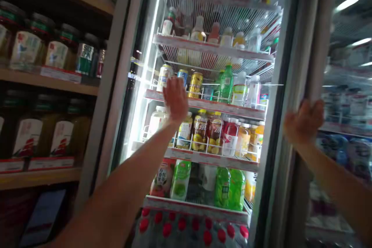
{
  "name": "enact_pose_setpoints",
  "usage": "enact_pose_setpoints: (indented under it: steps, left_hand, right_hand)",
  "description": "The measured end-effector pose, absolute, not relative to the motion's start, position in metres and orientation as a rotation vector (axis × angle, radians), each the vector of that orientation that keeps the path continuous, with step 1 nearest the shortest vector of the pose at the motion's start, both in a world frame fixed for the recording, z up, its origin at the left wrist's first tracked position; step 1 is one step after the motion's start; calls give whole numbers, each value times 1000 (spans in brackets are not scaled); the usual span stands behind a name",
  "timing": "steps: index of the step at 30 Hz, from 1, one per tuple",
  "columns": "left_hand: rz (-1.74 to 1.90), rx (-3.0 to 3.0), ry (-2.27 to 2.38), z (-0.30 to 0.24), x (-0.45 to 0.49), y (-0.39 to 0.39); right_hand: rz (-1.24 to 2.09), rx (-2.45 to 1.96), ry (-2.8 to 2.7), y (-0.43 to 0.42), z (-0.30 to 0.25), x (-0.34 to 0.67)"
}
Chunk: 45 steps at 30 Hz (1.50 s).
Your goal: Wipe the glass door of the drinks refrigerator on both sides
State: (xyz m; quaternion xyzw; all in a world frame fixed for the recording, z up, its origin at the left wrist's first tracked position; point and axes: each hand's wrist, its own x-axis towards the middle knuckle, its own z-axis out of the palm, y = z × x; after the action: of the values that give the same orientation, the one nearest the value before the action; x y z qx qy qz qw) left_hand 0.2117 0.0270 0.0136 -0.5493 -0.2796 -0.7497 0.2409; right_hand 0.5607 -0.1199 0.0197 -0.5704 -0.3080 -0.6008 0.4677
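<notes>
My left hand (176, 100) reaches up in front of the lit drinks fridge, its fingers stretched out and nothing seen in them. It is nearest to a blue can (183, 74), which it partly covers, with a white can (164, 76) to its left and a gold can (195, 85) to its right. Whether it touches any of them I cannot tell. Over on the right, my right hand (304, 121) is slightly blurred, its fingers curled round the edge of the fridge door (302, 58), which stands open.
A green bottle (226, 85) stands on the same shelf. Below are bottled teas and juices (200, 130), then large green bottles (236, 190). Red-capped bottles (181, 223) fill the bottom. Wooden shelves with jars (26, 46) line the left. A white wire rack front (209, 102) edges the can shelf.
</notes>
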Motion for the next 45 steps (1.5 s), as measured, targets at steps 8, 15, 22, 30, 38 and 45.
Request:
enact_pose_setpoints:
  steps: [8,15,22,30,38,45]
  left_hand:
    - [-1423,-1719,-268,-43,265,-2]
    - [-1966,-1226,-1002,-51,128,44]
    - [-1321,-1774,-432,-78,261,-11]
    - [-1672,-1610,-644,-41,246,3]
    - [-1353,-1821,-350,-42,374,-48]
    - [-1243,-1835,-206,-56,389,-51]
  right_hand:
    - [-1359,-1315,-1138,-74,-44,452]
    - [-1378,-1220,-1076,-64,-61,459]
    - [-1319,-1095,-1196,-72,-67,471]
    - [-1263,-1038,-1191,-97,-80,523]
    - [-1186,-877,-1224,-99,-87,536]
    - [-1228,-885,-1295,-108,-89,544]
